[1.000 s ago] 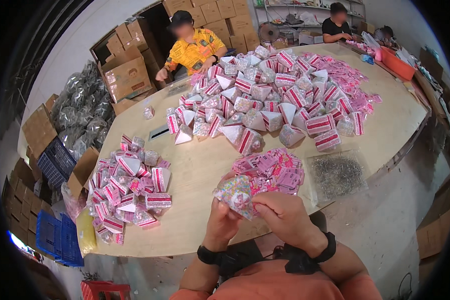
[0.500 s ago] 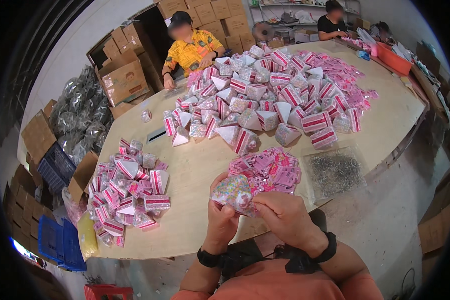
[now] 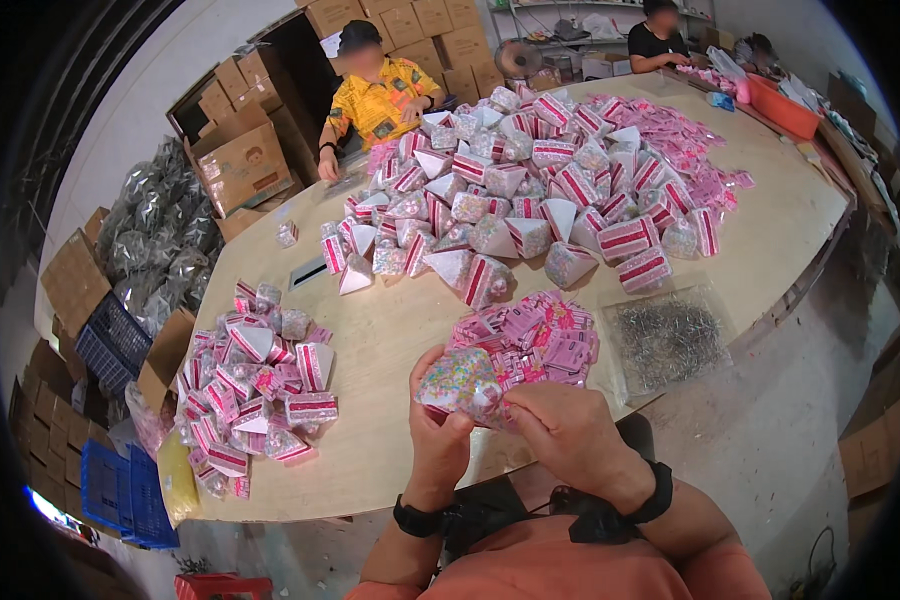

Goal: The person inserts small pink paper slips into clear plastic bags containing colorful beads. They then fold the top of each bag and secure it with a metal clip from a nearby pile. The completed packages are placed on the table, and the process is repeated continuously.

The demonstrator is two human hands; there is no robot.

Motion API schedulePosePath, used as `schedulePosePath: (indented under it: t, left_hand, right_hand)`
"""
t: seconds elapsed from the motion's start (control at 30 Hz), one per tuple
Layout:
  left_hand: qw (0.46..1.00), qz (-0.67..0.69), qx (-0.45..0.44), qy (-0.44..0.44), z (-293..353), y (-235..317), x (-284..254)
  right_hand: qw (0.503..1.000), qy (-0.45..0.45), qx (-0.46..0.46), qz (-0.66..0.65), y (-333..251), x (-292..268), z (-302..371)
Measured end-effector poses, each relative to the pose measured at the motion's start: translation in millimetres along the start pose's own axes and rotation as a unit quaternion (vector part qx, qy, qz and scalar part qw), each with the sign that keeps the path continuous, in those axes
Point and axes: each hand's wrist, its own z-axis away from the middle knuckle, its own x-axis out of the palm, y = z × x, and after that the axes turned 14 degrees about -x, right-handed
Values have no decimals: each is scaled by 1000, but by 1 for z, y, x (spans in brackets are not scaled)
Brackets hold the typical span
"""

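My left hand (image 3: 440, 440) cups a toy cake slice (image 3: 456, 384) with a top of many-coloured sprinkles, held just above the near table edge. My right hand (image 3: 570, 430) is closed in a pinch at the slice's right end, beside a round pink-white bump. What lies between those fingertips is too small to make out. Right behind the slice lies a heap of small pink printed cards (image 3: 560, 350). To the right of the cards is a clear bag of small metal pieces (image 3: 670, 338), perhaps pins or chains.
A large heap of cake slices (image 3: 490, 238) fills the table's middle, with more pink cards (image 3: 670, 140) behind. A smaller heap of slices (image 3: 252, 340) lies left. One person (image 3: 380, 105) sits across, another (image 3: 660, 45) far right. Blue crates (image 3: 130, 490) and cartons (image 3: 235, 165) stand left.
The cake slice has tilted slightly in my left hand, and both hands have shifted a little. The far person's arm in the yellow shirt has moved slightly.
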Motion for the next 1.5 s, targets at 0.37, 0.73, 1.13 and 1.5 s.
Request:
schedulePosePath:
  t: [0.37,0.73,1.13,1.5]
  left_hand:
    - [996,66,-46,-38,-2,-5,-4]
    - [995,-63,69,25,-4,-10,-9]
    - [999,-26,16,11,-5,-6,-3]
    - [999,-28,25,14,-4,-9,-2]
  right_hand:
    - [1000,-1,-9,14,3,6,0]
    - [999,-31,15,18,7,6,-2]
    - [989,37,74,-123,16,6,-5]
    - [987,46,96,-123,16,8,-3]
